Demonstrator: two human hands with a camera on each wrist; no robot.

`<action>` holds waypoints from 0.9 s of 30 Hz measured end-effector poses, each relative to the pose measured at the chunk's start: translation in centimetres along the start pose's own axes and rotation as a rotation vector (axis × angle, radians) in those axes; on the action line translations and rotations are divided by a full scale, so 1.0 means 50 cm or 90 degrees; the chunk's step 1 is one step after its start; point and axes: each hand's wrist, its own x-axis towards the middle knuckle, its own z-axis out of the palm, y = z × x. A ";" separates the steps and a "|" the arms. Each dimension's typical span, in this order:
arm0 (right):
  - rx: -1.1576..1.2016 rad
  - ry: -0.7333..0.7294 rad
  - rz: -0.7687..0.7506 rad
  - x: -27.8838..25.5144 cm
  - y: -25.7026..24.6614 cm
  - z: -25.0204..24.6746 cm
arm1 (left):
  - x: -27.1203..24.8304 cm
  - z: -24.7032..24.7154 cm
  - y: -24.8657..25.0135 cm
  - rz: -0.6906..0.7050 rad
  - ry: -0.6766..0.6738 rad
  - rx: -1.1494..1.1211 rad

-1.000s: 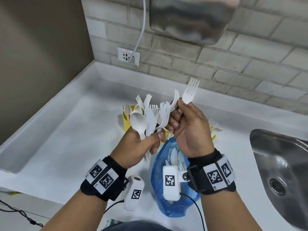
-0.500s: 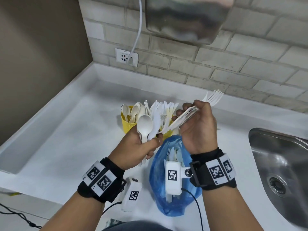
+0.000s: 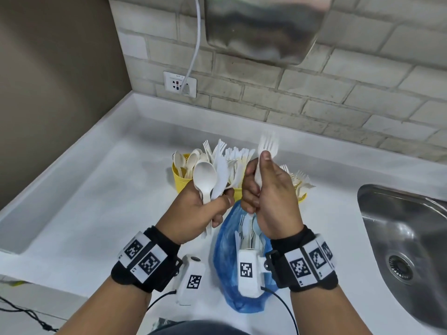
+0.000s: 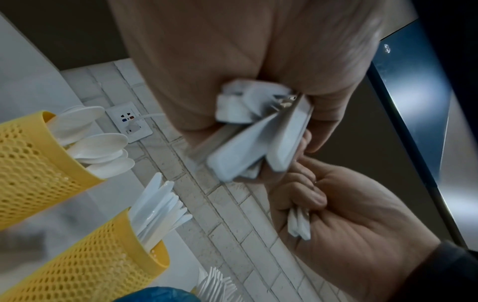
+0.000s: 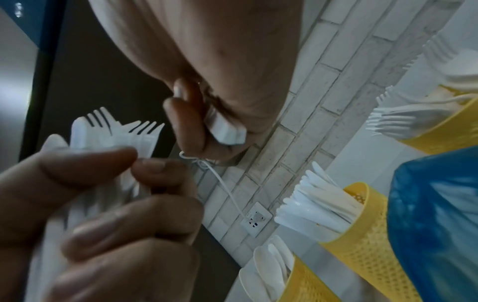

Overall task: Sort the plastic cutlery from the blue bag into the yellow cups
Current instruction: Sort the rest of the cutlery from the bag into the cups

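Observation:
My left hand (image 3: pixel 217 201) grips a bundle of white cutlery above the counter, with a spoon (image 3: pixel 205 176) and a knife (image 3: pixel 221 169) standing up in front. Right beside it, my right hand (image 3: pixel 256 187) holds a few forks (image 3: pixel 268 143) upright, tines up; their handle ends (image 5: pixel 225 130) stick out below the palm. The blue bag (image 3: pixel 227 264) lies under my hands with more cutlery inside. Behind stand three yellow mesh cups: spoons (image 3: pixel 177 176), knives (image 3: pixel 238 193) and forks (image 3: pixel 301 195). The left wrist view shows the bundle's handles (image 4: pixel 258 147).
A steel sink (image 3: pixel 406 240) is set into the white counter (image 3: pixel 96 201) at the right. A brick wall with a socket (image 3: pixel 180 84) and a white cable rises behind the cups. A metal dispenser (image 3: pixel 266 27) hangs above.
The forks in my right hand pointed off to the right half a second ago and now stand upright beside the left hand's bundle. My left hand keeps its bundle.

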 end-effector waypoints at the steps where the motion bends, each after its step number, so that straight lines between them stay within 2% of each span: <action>1: -0.013 -0.022 -0.001 -0.005 0.002 0.003 | 0.001 0.000 0.001 0.000 0.003 0.004; 4: -0.116 -0.080 -0.062 -0.012 0.013 0.003 | 0.002 0.001 0.003 0.012 0.020 0.018; 6: -0.191 -0.085 -0.120 -0.015 0.014 0.006 | 0.000 0.000 0.006 0.024 0.035 0.041; 8: -0.193 -0.076 -0.146 -0.017 0.012 0.010 | -0.001 -0.004 0.008 0.040 0.037 0.074; 13: -0.069 0.026 -0.124 -0.007 0.004 0.014 | -0.006 -0.006 0.006 0.050 0.049 0.118; 16: -0.034 0.008 -0.075 -0.009 0.010 0.027 | -0.006 0.004 0.012 0.108 0.071 0.177; 19: 0.101 -0.011 -0.016 -0.014 0.010 0.036 | -0.005 0.004 0.015 0.158 0.095 0.202; 24: 0.270 0.019 -0.049 0.004 -0.032 0.007 | -0.015 0.002 0.015 0.149 0.097 0.233; 27: 0.259 0.019 -0.084 0.019 -0.066 -0.011 | -0.022 0.002 0.024 0.093 0.045 0.187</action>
